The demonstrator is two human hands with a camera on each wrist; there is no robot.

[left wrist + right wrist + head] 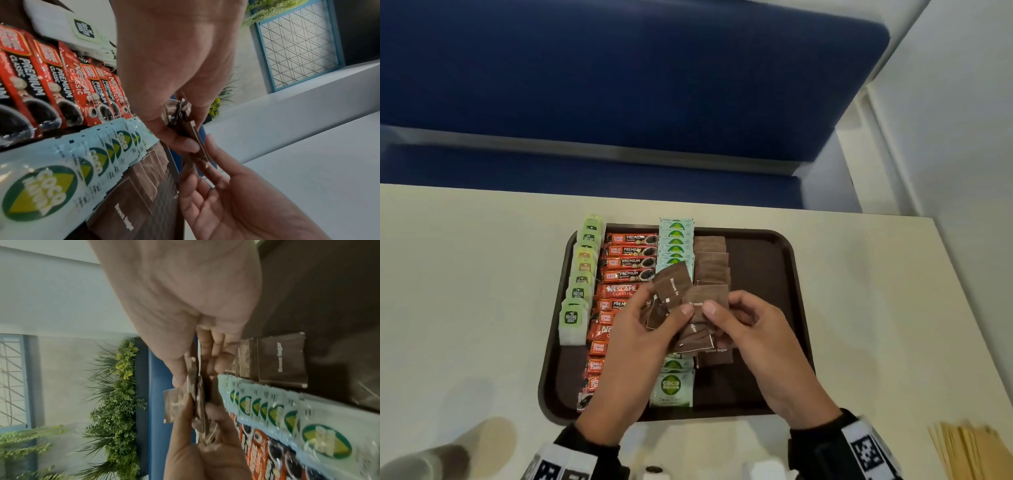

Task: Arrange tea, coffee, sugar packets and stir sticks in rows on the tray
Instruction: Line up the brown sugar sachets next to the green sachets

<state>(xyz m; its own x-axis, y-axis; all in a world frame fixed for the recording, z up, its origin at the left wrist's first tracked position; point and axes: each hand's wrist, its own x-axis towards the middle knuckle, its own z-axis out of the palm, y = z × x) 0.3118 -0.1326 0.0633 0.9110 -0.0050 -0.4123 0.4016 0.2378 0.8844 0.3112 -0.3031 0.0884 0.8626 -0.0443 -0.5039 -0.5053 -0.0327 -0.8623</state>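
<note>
A dark brown tray (760, 274) holds rows: green tea bags (582, 274) on the left, red coffee sachets (630, 263), pale blue coco sugar packets (676, 240) and a row of brown sugar packets (710, 257). Above the tray's middle both hands hold a fanned bunch of brown sugar packets (674, 284). My left hand (671, 313) grips the bunch from the left, thumb on top. My right hand (722, 318) pinches one packet (709, 294) at the bunch's right side. In the left wrist view the bunch (197, 138) shows edge-on between both hands. Wooden stir sticks (969, 448) lie off the tray.
The tray sits on a cream table (465, 274). Paper cups (431, 459) stand at the near left corner. A blue bench (619, 85) lies beyond the far table edge. The right third of the tray is bare.
</note>
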